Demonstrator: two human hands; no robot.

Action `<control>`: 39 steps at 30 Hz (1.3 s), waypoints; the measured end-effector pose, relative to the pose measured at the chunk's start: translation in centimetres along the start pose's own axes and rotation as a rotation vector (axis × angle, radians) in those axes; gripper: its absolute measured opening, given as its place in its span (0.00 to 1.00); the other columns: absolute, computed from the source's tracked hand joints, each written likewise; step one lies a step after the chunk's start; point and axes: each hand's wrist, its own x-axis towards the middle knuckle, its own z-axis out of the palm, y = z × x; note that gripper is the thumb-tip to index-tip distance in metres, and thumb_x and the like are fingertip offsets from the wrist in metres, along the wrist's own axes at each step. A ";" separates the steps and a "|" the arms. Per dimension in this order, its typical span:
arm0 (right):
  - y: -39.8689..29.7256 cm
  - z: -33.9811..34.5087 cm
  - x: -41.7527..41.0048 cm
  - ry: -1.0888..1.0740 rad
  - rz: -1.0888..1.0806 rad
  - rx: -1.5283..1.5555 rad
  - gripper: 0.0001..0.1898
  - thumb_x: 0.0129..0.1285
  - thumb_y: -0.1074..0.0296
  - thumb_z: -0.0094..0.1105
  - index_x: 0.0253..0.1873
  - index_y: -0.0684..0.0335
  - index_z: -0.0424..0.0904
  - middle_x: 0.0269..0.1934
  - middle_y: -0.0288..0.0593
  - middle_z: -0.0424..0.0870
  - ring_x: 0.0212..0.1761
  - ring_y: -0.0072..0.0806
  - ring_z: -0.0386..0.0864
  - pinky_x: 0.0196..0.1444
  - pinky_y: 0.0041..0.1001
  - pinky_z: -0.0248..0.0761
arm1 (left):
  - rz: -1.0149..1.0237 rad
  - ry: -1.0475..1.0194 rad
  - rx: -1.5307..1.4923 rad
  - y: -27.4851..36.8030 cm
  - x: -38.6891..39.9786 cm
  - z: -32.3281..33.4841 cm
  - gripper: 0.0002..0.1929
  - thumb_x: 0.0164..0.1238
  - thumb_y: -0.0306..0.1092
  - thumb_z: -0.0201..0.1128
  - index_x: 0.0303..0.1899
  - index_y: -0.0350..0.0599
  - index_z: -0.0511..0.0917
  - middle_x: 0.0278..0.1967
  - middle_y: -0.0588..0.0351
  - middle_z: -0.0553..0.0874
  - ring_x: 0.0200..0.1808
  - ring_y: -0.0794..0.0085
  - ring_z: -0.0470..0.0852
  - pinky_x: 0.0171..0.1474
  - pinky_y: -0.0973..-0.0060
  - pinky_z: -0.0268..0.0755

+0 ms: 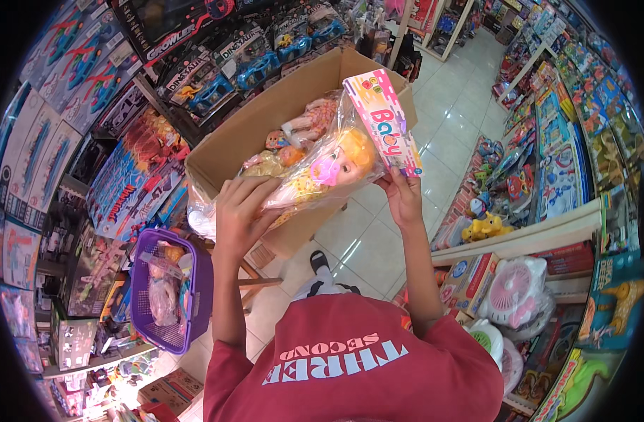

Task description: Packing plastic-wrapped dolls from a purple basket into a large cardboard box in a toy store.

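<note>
A baby doll (345,158) with yellow hair and a pink pacifier lies in a clear plastic bag with a printed cardboard header (382,124). My right hand (401,198) grips the bag's lower right end by the header. On the doll's body side, my left hand (245,208) holds the wrapped bag, its fingers partly hidden. Below the doll stands an open cardboard box (269,113) with more bagged dolls (314,118) inside.
A purple plastic basket (200,300) with bagged dolls stands at the left, near a wooden stool leg (258,282). Shelves of boxed toys line the left. On the right, a shelf edge (522,235) has wrapped fans (517,290) under it. A tiled aisle (453,126) runs between.
</note>
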 end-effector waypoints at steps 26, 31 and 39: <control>0.3 -7.9 22.9 -0.092 0.143 -0.612 0.18 0.66 0.57 0.51 0.46 0.70 0.76 0.38 0.37 0.79 0.40 0.17 0.73 0.42 0.19 0.65 | -0.223 -0.080 -0.024 -9.4 14.3 10.5 0.21 0.44 0.33 0.69 0.44 0.45 0.79 0.43 0.54 0.81 0.45 0.62 0.76 0.45 0.68 0.66; -1.4 -10.2 28.3 -0.231 0.096 -0.757 0.13 0.65 0.62 0.53 0.43 0.68 0.74 0.35 0.36 0.79 0.38 0.17 0.72 0.41 0.19 0.65 | -0.327 -0.111 -0.093 -9.4 17.0 14.5 0.22 0.42 0.31 0.69 0.45 0.40 0.78 0.44 0.51 0.81 0.45 0.58 0.77 0.50 0.67 0.66; -1.2 -13.6 34.3 -0.552 0.170 -1.033 0.09 0.60 0.70 0.54 0.43 0.68 0.69 0.33 0.47 0.79 0.34 0.29 0.77 0.39 0.26 0.68 | -0.533 -0.129 -0.389 -11.4 18.1 23.4 0.22 0.53 0.38 0.66 0.47 0.35 0.76 0.44 0.45 0.81 0.46 0.56 0.79 0.50 0.66 0.68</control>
